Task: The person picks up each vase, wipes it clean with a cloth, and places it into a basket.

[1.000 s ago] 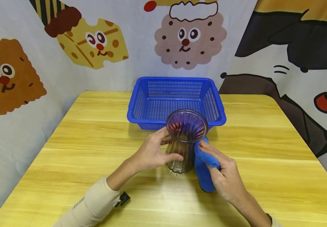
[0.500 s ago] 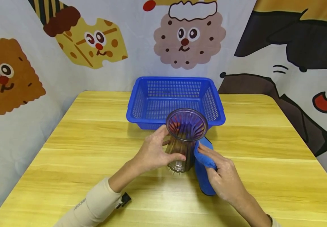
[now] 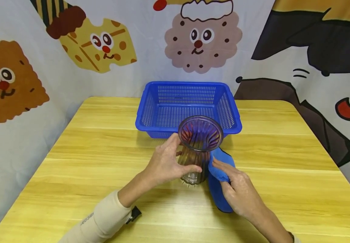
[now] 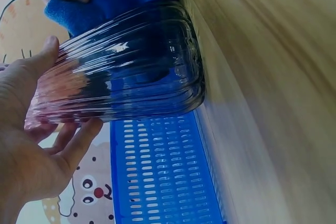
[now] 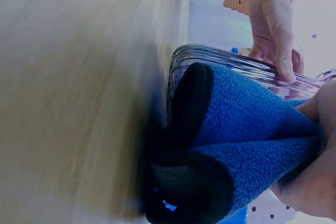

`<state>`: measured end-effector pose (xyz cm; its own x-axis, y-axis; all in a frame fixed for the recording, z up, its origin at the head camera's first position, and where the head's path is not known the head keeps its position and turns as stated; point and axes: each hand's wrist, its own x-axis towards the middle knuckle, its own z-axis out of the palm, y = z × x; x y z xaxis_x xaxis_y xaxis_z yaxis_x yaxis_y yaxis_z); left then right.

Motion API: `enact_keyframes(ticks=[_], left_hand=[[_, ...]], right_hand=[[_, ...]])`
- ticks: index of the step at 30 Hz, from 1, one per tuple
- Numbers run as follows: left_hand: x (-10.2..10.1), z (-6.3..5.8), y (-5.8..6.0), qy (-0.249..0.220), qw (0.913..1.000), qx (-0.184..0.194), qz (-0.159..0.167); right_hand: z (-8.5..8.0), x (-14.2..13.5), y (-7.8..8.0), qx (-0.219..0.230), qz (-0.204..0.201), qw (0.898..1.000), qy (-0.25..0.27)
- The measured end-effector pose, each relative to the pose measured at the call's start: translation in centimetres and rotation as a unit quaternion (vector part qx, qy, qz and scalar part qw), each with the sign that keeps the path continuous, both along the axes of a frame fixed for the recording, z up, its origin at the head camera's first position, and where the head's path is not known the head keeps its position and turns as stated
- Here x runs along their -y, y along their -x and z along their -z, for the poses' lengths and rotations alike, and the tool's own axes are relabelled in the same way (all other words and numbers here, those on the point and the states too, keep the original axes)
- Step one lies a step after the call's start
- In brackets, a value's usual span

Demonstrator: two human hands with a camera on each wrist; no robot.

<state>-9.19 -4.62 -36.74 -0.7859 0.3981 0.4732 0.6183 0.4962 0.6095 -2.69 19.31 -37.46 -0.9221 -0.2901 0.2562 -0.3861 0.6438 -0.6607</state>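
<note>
Left of centre in the head view, the left hand (image 3: 165,162) grips the ribbed glass vase (image 3: 195,158), its thumb across the near side. The blue basket (image 3: 159,129) sits at upper centre behind, on the wooden table (image 3: 86,152). The vase stands mid-frame, mouth up, its base seemingly on the tabletop. Just right of it, the blue cloth (image 3: 218,172) lies folded against the glass, pinched between thumb and fingers of the right hand (image 3: 241,194), right of centre. This looks like wiping the outside; a steady but gentle left grip should prevent tipping, with cloth strokes following the grooves and small turns exposing the covered side
</note>
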Motion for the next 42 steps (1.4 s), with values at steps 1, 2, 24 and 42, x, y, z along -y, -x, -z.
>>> enact_keyframes(ticks=[1,2,24,42], left_hand=[[0.0,0.0,0.0,0.006,1.0,-0.006,-0.004],[0.0,0.0,-0.1,0.012,0.9998,-0.011,-0.007],[-1.0,-0.3,-0.8,0.061,0.9936,-0.057,-0.075],[-1.0,-0.2,-1.0,0.059,0.9923,-0.074,-0.08]], right_hand=[[0.0,0.0,0.0,0.003,-0.001,1.0,-0.003],[0.0,0.0,0.0,0.005,-0.002,1.0,-0.005],[0.7,-0.3,-0.1,0.033,-0.009,0.999,-0.04],[0.6,0.1,0.3,0.035,-0.003,0.995,-0.091]])
